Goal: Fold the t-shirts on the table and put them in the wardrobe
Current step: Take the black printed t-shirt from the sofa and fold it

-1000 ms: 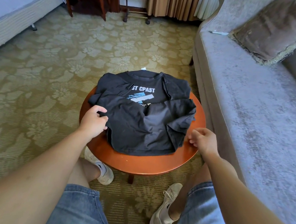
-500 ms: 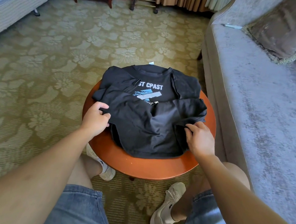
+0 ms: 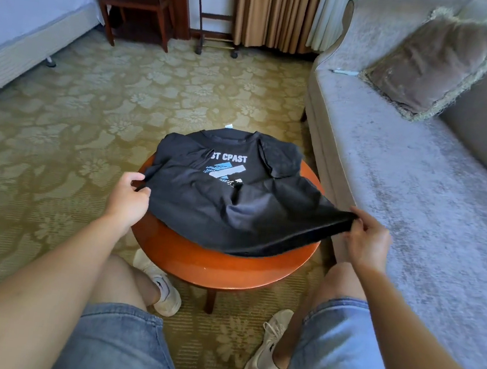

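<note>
Over round table, left hand and right hand fingers pinch black t-shirt edges, pulled apart.

A fold of the black t-shirt covers the start of its white lettering, so only "ST CPAST" reads. The cloth hides most of the worktop. Some fingertips of the left hand and right hand are lost in the pinched fabric. The bed and sofa run off the edges. A thin pale object on the sofa seat, perhaps a pen, is too small to tell.
</note>
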Demonstrator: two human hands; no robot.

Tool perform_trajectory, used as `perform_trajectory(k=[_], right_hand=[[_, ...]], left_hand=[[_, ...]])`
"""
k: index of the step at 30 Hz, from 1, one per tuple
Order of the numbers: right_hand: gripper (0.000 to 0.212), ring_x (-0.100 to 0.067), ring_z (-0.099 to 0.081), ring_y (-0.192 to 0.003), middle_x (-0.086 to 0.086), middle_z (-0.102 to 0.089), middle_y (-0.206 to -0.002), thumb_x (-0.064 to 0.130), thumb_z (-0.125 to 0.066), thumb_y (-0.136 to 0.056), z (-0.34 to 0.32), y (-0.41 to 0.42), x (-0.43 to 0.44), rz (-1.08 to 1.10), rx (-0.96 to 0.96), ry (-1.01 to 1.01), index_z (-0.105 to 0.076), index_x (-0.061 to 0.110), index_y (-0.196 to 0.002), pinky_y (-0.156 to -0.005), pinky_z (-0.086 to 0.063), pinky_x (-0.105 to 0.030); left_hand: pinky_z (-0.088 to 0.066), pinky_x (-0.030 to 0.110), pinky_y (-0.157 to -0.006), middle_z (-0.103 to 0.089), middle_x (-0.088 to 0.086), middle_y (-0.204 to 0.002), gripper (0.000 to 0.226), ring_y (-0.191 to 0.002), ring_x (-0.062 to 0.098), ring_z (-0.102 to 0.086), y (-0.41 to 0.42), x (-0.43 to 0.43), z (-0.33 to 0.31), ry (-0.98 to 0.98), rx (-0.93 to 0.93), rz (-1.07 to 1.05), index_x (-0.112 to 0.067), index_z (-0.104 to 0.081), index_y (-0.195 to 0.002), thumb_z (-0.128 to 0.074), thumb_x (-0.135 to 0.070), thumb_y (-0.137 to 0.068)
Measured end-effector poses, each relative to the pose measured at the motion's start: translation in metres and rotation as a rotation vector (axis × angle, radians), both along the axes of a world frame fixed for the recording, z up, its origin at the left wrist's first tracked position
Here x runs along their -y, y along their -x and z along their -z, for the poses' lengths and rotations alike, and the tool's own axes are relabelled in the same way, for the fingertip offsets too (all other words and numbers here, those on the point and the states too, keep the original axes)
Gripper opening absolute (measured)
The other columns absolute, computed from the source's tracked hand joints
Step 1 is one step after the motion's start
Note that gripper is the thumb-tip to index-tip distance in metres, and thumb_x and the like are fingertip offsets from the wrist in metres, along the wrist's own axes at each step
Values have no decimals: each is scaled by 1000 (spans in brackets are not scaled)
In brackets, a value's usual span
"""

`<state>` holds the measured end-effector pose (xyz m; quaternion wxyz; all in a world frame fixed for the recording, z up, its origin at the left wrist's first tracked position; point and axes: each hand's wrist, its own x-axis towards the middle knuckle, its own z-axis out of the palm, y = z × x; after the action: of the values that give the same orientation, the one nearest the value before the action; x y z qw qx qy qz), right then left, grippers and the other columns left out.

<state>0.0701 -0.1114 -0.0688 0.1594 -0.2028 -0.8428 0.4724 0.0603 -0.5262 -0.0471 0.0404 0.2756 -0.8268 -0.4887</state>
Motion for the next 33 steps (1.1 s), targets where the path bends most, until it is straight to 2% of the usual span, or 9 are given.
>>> perform_trajectory(k=[2,4,6,9,13,21,25,30,33], right_hand=[[39,-36,-68,-89,-9,-70,-85,17,-43,-84,-3,-9,-14,36,19,48,-74,16,-107,-87,-54,-48],[36,-35,-67,-87,-16,-72,-89,4,-45,-83,-13,-21,-18,20,16,54,-75,13,-101,-87,-54,-45],[37,-27,-66,-87,-15,-72,-96,-8,-47,-82,-23,-30,-19,-29,24,67,-74,6,-103,-86,-52,-29],[39,-9,-61,-78,-9,-68,-96,-15,-47,-84,-35,-38,-13,-137,26,152,-71,7,-105,-68,-46,-3],[35,-23,-65,-81,-11,-70,-86,-13,-54,-85,-43,-40,-2,-274,-25,211,-72,17,-86,-84,-55,-30],[31,-14,-65,-80,-4,-73,-84,-5,-63,-85,-56,-31,24,-446,-9,132,-72,25,-84,-84,-49,-29],[21,-16,-69,-84,-5,-74,-89,0,-66,-87,-52,-20,41,-512,49,91,-75,19,-88,-93,-52,-35],[10,-2,-54,-81,-1,-50,-117,-1,-69,-84,-49,-2,57,-473,-2,-29,-74,2,-92,-72,-38,0],[9,-14,-63,-88,0,-65,-116,3,-68,-86,-42,7,59,-518,44,-20,-75,2,-93,-86,-48,-19]], left_hand=[[-52,48,-94,-53,11,-132,32,-111,35,-59,-5,-1,-8,-25,-26,-28,-24,-50,-129,-52,-16,-98],[-53,35,-74,-58,11,-114,29,-89,26,-61,-10,-4,-15,-109,-52,-64,-18,-53,-125,-51,-9,-98],[-47,26,-57,-58,11,-98,24,-66,18,-54,-18,-6,-21,-220,-67,-92,-13,-59,-117,-51,-4,-97],[-50,21,-56,-60,14,-104,16,-68,16,-57,-36,-5,-30,-363,-74,-62,-12,-65,-103,-56,-1,-95],[-51,25,-73,-62,17,-112,18,-82,19,-63,-60,-7,-43,-497,-73,36,-6,-65,-106,-59,4,-92],[-48,32,-92,-42,24,-144,50,-99,22,-67,-72,-14,-55,-480,42,257,-1,-59,-126,-53,24,-83],[-51,27,-88,-50,19,-132,41,-93,18,-68,-64,-17,-54,-377,24,298,-5,-63,-118,-62,16,-84],[-55,17,-65,-69,7,-94,35,-80,12,-69,-51,-12,-40,-162,-24,282,-1,-60,-125,-66,-9,-91],[-46,20,-61,-68,3,-98,26,-78,11,-63,-46,-10,-36,-34,-28,284,-10,-66,-118,-64,-18,-93]])
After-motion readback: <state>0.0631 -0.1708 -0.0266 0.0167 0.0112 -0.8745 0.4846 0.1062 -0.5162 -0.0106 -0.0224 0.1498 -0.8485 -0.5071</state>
